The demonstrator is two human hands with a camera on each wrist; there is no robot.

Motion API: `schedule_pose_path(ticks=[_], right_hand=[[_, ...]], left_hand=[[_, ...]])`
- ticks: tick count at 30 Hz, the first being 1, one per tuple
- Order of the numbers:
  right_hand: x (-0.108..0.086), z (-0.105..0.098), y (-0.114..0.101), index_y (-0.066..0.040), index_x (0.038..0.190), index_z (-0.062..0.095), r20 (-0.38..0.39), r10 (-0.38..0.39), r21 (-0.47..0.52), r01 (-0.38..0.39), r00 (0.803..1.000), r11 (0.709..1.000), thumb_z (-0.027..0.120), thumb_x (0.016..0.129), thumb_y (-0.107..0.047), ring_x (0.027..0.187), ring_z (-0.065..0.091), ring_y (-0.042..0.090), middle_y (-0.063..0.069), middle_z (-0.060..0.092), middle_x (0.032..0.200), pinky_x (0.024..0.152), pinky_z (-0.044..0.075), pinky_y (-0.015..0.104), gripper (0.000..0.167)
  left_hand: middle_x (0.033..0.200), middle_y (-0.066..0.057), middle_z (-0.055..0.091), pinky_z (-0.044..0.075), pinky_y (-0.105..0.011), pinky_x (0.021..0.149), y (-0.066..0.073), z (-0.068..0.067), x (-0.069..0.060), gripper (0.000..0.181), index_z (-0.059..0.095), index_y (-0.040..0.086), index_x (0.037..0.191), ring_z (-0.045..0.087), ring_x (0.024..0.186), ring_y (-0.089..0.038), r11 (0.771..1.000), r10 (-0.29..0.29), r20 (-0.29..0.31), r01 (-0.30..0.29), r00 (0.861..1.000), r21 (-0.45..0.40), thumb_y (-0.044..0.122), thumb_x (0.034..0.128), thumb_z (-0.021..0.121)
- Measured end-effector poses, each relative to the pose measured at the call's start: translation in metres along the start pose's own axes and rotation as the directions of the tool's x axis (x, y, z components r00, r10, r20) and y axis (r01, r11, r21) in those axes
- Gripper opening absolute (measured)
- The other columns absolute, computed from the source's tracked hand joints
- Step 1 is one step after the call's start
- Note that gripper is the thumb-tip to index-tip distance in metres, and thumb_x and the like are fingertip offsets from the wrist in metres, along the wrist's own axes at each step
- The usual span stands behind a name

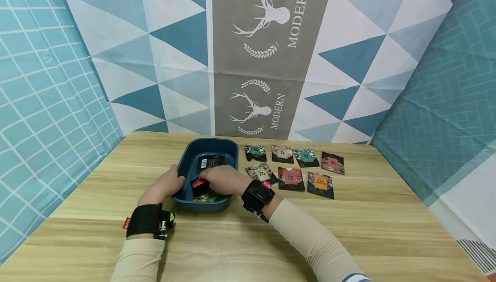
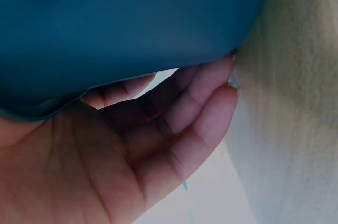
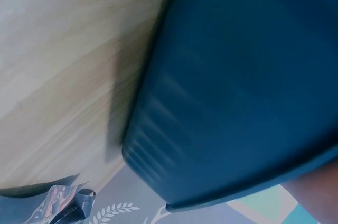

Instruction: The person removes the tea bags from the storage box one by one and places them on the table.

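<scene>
A blue bin stands on the wooden table with several dark packets inside, one with a red part and one with a white label. The left hand grips the bin's left rim; in the left wrist view its fingers curl along the outer wall. Reaching over the right rim, the right hand pinches the red-marked packet inside the bin. The right wrist view shows mostly the bin's outer wall, with a bit of the hand at the edge and its fingers hidden.
To the right of the bin several flat packets lie in two rough rows on the table, among them a red one, an orange one and a green one. Patterned cloth hangs behind the table.
</scene>
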State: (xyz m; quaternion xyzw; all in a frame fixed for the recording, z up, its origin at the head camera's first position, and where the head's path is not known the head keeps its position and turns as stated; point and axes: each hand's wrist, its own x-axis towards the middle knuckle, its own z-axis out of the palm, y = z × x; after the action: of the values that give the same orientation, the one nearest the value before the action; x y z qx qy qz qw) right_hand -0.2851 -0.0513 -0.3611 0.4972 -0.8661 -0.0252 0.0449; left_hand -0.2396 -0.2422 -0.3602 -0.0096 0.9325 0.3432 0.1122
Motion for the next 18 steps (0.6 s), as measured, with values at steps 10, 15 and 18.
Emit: schedule_pose_path(ticks=[10,15,18], right_hand=[[-0.0059,-0.0069,0.0042,-0.023,0.122,0.061,-0.035,0.013,0.001,-0.013,0.999,1.0,0.046,0.097,-0.009,0.104,0.061,0.007,-0.007,0.064,0.121,0.08,0.05,0.02,0.032],[-0.0075,-0.0078,0.006,-0.023,0.123,0.061,-0.048,0.014,0.015,-0.014,0.999,1.0,0.046,0.097,-0.009,0.105,0.061,0.007,-0.007,0.063,0.123,0.08,0.05,0.02,0.034],[-0.0089,-0.0085,0.007,-0.023,0.124,0.061,-0.062,0.019,0.022,-0.018,0.998,1.0,0.045,0.097,-0.009,0.104,0.062,0.007,-0.008,0.063,0.123,0.078,0.05,0.02,0.034]], left_hand=[[0.142,-0.043,0.016,0.032,-0.057,0.102,0.0009,-0.0004,-0.0011,0.059,0.003,-0.019,0.14,0.029,0.129,-0.051,1.0,-0.007,0.019,0.007,1.0,-0.003,0.013,0.0967,0.026],[0.141,-0.043,0.018,0.033,-0.056,0.102,0.0022,-0.0008,-0.0013,0.058,0.004,-0.019,0.14,0.03,0.128,-0.051,1.0,-0.008,0.015,0.008,1.0,-0.002,0.013,0.0964,0.026],[0.141,-0.044,0.019,0.033,-0.056,0.101,0.0029,-0.0012,-0.0011,0.058,0.005,-0.02,0.139,0.032,0.127,-0.05,1.0,-0.01,0.012,0.01,1.0,-0.009,0.013,0.0958,0.026]])
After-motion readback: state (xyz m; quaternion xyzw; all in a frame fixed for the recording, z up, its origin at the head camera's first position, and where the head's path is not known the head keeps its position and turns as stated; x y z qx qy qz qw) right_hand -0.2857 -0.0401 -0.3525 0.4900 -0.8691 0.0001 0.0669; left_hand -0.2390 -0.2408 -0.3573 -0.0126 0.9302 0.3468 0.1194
